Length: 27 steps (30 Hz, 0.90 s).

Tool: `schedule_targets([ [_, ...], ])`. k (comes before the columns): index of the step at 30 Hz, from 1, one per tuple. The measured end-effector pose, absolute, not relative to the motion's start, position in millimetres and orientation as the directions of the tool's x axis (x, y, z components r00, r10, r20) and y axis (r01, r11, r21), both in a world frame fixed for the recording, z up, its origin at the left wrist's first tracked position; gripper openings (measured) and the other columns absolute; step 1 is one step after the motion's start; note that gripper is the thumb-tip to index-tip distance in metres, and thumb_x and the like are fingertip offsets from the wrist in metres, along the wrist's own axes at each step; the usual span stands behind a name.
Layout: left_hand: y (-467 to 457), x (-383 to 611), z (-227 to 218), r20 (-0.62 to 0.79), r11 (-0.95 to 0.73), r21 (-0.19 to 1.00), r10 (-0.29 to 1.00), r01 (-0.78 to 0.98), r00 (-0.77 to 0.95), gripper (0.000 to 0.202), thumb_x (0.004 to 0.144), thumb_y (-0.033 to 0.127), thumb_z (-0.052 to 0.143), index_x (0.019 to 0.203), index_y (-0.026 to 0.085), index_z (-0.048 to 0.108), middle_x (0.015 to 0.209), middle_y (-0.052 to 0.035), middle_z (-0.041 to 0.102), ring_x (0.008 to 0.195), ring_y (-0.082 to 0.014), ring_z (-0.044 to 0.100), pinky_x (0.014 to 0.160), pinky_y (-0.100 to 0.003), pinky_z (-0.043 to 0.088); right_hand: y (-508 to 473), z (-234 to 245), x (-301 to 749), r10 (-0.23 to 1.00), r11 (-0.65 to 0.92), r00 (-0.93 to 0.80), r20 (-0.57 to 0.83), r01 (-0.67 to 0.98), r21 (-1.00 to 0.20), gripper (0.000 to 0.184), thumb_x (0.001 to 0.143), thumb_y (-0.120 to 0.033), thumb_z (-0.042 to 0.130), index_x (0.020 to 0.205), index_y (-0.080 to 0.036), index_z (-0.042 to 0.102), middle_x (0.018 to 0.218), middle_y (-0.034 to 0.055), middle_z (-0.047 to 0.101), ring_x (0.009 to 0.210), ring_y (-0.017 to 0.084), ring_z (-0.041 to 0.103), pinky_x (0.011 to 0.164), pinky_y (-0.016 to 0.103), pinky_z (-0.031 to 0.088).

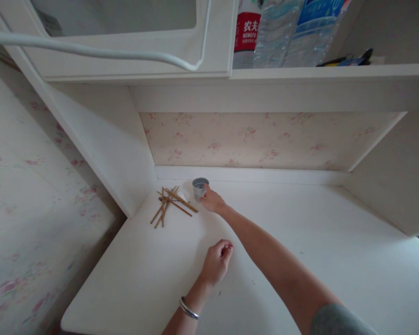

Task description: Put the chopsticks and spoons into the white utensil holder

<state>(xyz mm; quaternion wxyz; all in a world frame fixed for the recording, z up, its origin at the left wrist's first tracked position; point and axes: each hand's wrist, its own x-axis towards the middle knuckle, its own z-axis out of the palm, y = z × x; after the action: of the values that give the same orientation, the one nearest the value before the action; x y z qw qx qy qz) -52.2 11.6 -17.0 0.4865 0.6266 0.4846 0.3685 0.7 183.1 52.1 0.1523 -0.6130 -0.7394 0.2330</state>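
At the back of the white desk stands a small grey metal cup (200,188), upright and open at the top. My right hand (213,201) reaches across to its right side, with the fingers at the rim and the thumb in front, closed on it. Nearer to me, my left hand (216,261) hovers over or rests on the desk, fingers curled into a loose fist with nothing visible in them. A silver bracelet (188,309) circles the left wrist. Just left of the cup lie several wooden chopsticks (174,204), crossed in a loose pile, with a small white item partly hidden behind them.
The desk top (153,274) has a rounded front left corner and a few dark specks. Side panels (108,139) flank it. Above hangs a cabinet (136,60) with a white cable (91,50) before it; plastic bottles (279,37) stand on the shelf (317,72).
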Motion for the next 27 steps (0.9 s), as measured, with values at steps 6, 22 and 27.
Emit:
schedule_targets([
  [6,12.7,-50.4,-17.5,-0.008,-0.079,0.945,0.965,0.317,0.264,0.024,0.088,0.029,0.046,0.086,0.015,0.066,0.062,0.0027,0.054,0.058,-0.0115,0.044,0.055,-0.023,0.031,159.7,52.5,-30.5,0.96,0.256,-0.278,0.022,0.848,-0.465,0.041,0.094,-0.026,0.042,0.135,-0.024,0.041,0.119,0.0105,0.066,0.106,0.026,0.063,0.085,0.035,0.045],
  [22,127.8,-193.3,12.4,0.292,-0.047,0.511,0.949,0.858,-0.122,0.032,0.092,0.027,0.04,0.104,0.017,0.068,0.109,-0.0121,0.066,0.106,-0.0252,0.058,0.096,-0.036,0.042,137.5,25.8,-34.0,0.933,0.344,-0.341,0.116,0.751,-0.563,0.024,0.093,-0.025,0.044,0.1,-0.024,0.066,0.098,0.0036,0.071,0.086,0.018,0.064,0.074,0.025,0.042],
  [27,181.9,-213.7,15.4,0.215,0.04,0.267,0.971,0.963,-0.1,0.05,0.09,0.048,0.043,0.133,0.025,0.055,0.144,-0.012,0.046,0.133,-0.0343,0.038,0.107,-0.054,0.031,105.6,3.5,-4.8,0.939,0.316,-0.328,0.105,0.699,-0.641,0.021,0.087,-0.018,0.05,0.089,-0.024,0.07,0.085,0.0006,0.072,0.075,0.015,0.063,0.068,0.022,0.041],
])
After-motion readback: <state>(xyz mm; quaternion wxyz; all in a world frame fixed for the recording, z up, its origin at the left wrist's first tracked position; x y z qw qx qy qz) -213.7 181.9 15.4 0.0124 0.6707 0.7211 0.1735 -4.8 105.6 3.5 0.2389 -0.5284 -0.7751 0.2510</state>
